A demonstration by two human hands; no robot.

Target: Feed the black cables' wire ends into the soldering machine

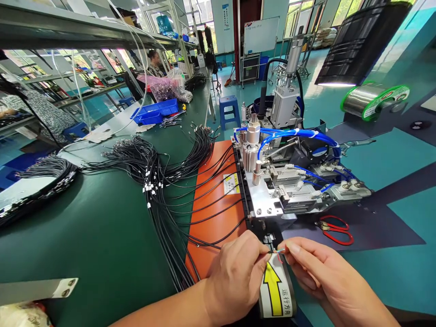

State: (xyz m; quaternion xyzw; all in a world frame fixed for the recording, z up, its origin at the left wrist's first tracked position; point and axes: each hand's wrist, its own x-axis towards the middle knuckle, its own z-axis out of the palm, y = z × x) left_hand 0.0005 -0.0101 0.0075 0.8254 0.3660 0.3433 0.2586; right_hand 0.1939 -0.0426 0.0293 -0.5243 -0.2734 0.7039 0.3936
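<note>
My left hand [240,270] pinches the end of a black cable, close to the front of the machine. Opposite it, my right hand [320,268] closes thumb and forefinger on thin coloured wires [280,250] that come out of that cable end. Both hands meet above a white label with a yellow arrow [273,290]. Several black cables [211,210] run across an orange plate [218,181] into the side of the metal machine [272,181]. A large bundle of black cables [151,181] with white tags lies left of the plate.
Red-handled scissors [335,229] lie right of the machine. A solder spool [374,100] and a black lamp [361,41] stand at upper right. Blue bins [155,111], another cable coil [44,186] and a metal bracket [41,289] are on the left. A person [155,63] sits far back.
</note>
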